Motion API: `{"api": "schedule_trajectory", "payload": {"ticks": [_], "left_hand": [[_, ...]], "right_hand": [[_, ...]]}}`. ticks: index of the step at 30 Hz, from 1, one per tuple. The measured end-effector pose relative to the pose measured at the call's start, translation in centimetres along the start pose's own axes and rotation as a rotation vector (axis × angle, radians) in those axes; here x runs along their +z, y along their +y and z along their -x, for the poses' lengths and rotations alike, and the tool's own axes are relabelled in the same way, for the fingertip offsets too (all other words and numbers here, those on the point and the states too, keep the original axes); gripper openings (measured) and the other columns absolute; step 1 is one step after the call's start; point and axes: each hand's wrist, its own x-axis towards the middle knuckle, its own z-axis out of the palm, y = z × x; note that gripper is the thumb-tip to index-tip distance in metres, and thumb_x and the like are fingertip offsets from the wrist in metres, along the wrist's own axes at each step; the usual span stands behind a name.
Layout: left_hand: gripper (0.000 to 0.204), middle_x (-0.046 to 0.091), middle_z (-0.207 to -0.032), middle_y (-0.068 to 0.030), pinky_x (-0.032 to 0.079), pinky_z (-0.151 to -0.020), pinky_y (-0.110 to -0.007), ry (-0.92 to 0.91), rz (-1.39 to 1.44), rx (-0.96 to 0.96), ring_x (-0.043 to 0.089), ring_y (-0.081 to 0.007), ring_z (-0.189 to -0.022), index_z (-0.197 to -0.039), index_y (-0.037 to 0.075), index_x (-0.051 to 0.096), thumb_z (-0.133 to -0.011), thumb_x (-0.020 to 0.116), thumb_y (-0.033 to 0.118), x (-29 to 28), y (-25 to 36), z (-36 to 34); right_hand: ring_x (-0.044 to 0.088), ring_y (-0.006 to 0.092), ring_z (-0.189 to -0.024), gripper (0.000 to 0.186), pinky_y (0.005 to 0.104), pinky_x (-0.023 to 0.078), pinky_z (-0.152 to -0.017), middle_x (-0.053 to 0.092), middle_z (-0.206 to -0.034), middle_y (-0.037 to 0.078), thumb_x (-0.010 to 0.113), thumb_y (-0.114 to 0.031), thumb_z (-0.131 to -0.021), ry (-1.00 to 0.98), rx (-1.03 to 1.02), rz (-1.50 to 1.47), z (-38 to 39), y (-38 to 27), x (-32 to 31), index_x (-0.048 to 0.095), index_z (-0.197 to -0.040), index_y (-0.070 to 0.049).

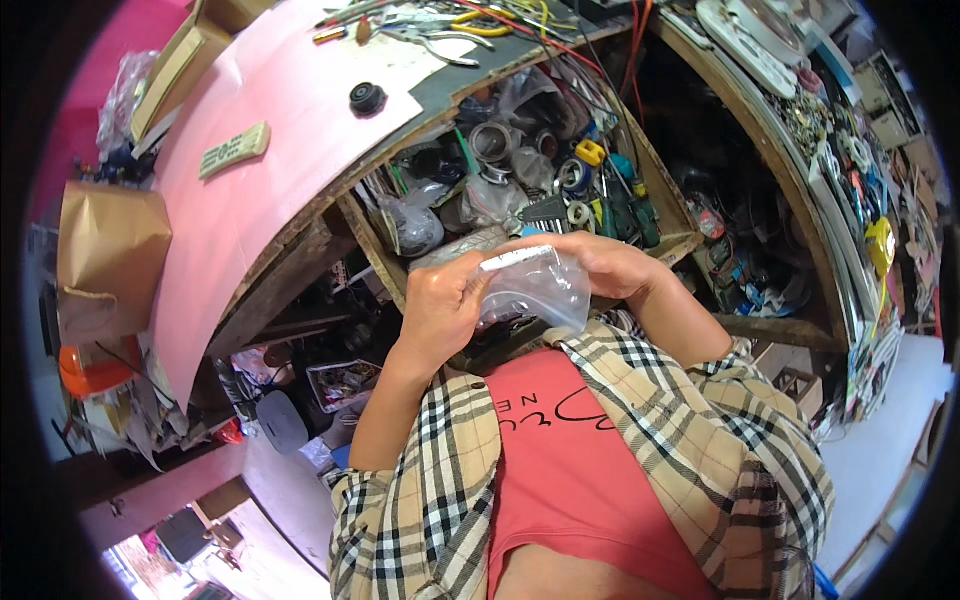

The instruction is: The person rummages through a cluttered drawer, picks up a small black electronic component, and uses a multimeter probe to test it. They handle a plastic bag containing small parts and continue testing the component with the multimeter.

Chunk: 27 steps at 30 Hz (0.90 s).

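Between my hands, above an open wooden drawer [383,262], is a clear plastic bag [545,290] with a white strip along its upper edge. My left hand [443,305] pinches the bag's left side, its fingers closed on the plastic. On the other side my right hand [618,265] has its fingers bent over the bag's right upper part, holding it. What the bag contains, if anything, I cannot make out. Just beyond the hands, the drawer holds rolls of tape [577,176], screwdrivers [645,218], a black hex key set [545,213] and several small bagged parts.
The pink-topped workbench [290,150] carries a small round black part [367,98], a pale packet [235,150] and pliers [440,45]. At left stands a brown paper bag [115,255]. A second open compartment and a cluttered shelf with a yellow tape measure [880,245] lie to the right.
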Motion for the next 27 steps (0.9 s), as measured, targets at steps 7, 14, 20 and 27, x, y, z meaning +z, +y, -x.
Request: {"api": "schedule_trajectory", "payload": {"ticks": [7, 14, 20, 27], "left_hand": [[0.01, 0.057, -0.066, -0.0175, 0.044, -0.051, -0.033, 0.035, -0.034, 0.091, 0.057, -0.0295, -0.053, -0.089, 0.0, 0.064, -0.082, 0.059, 0.006, -0.4, -1.0, 0.6], [0.01, 0.065, -0.072, -0.0089, 0.047, -0.062, -0.026, 0.103, 0.225, -0.016, 0.059, -0.01, -0.067, -0.087, -0.003, 0.065, -0.081, 0.06, 0.002, -1.0, -1.5, 0.5], [0.031, 0.063, -0.098, -0.0054, 0.046, -0.071, -0.022, -0.035, 1.069, -0.378, 0.059, -0.0097, -0.084, -0.113, -0.002, 0.057, -0.09, 0.059, 0.018, -1.1, -3.9, 0.3], [0.026, 0.064, -0.1, -0.0056, 0.05, -0.067, -0.025, -0.104, 1.161, -0.418, 0.061, -0.0134, -0.083, -0.114, 0.001, 0.057, -0.091, 0.054, 0.011, 0.7, -4.2, 0.4]], "right_hand": [[0.054, 0.0164, -0.105, 0.052, 0.0314, 0.042, -0.091, 0.061, -0.111, 0.01, 0.07, -0.027, -0.081, 0.254, 0.161, 0.347, -1.1, -0.1, 1.6, 0.054, -0.122, 0.0], [0.059, 0.0135, -0.061, 0.015, 0.0257, 0.049, -0.05, 0.061, -0.077, 0.006, 0.057, -0.006, -0.086, 0.408, 0.209, 0.549, -2.9, 1.0, 2.2, 0.059, -0.099, 0.001], [0.064, 0.0169, -0.062, 0.023, 0.0239, 0.049, -0.049, 0.064, -0.08, 0.008, 0.056, -0.007, -0.088, 0.431, 0.154, 0.463, -3.6, -0.2, 2.5, 0.057, -0.109, 0.002], [0.066, 0.018, -0.068, 0.029, 0.023, 0.048, -0.048, 0.066, -0.088, 0.011, 0.056, -0.007, -0.088, 0.409, 0.121, 0.426, -3.2, 0.3, 1.4, 0.055, -0.115, 0.003]]}}
